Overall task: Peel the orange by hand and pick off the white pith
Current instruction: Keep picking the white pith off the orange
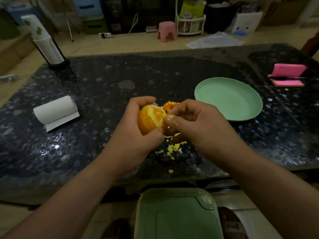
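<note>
One orange point(150, 119) — left hand point(133, 137) grips, right hand point(198, 124) pinches.

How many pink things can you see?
2: a pink stool on the floor behind the table, and a pink pad at the table's far right. Others may be hidden.

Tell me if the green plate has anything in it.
Empty. The green plate shows only bare surface; the pith scraps lie on the table instead.

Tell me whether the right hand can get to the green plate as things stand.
Probably yes: the green plate lies just right of the right hand, nothing between them on the table. The hand is pinching pith off the orange, though.
</note>
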Action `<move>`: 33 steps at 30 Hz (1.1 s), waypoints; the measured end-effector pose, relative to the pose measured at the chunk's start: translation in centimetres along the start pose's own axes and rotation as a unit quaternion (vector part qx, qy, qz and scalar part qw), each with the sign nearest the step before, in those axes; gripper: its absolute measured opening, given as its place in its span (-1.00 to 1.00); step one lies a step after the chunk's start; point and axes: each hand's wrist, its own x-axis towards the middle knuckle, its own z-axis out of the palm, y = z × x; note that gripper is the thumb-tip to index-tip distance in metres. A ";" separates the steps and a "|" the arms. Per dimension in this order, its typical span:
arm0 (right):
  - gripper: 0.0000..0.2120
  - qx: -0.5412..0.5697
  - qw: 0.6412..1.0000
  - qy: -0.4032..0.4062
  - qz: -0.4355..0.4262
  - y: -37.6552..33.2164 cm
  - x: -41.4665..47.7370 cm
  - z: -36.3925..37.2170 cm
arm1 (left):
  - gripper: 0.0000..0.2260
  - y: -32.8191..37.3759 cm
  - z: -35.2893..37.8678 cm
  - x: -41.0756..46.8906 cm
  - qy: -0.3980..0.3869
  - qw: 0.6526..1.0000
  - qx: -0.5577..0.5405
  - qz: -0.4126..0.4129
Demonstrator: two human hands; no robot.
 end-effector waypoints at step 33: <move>-0.91 -0.124 0.987 0.056 -0.082 -0.3 -0.9 1.3 | -0.34 -1.2 1.4 -0.3 0.097 0.964 0.201 0.143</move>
